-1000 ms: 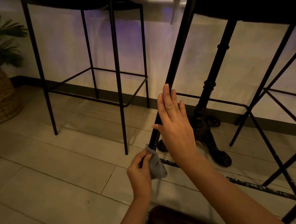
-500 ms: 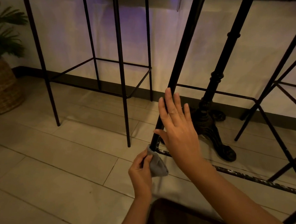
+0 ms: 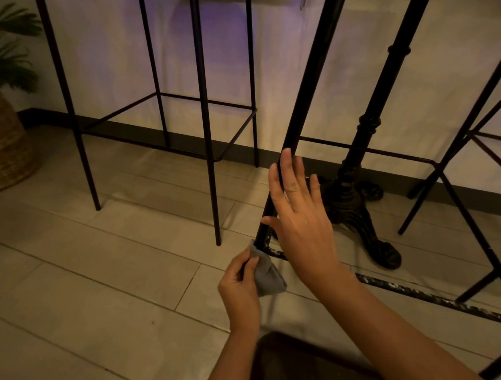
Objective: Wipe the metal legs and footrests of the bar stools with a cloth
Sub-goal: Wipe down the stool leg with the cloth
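Head view: I see my left hand [image 3: 240, 290] pinching the grey cloth [image 3: 267, 275] against the stool leg [image 3: 305, 84]; right hand [image 3: 299, 220] spread flat beside it; bare floor tiles [image 3: 89, 267] left; wicker basket [image 3: 0, 148] holds a plant [image 3: 7, 51].

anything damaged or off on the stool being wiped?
Yes: the near footrest is flecked with pale patches along its length, as is the leg just above the cloth. Worn paint or grime; cannot tell which.

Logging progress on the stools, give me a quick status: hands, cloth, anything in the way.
Left hand pinching cloth at base of stool leg. Right hand open, flat against that leg. Footrest bar scuffed. Nothing blocking.
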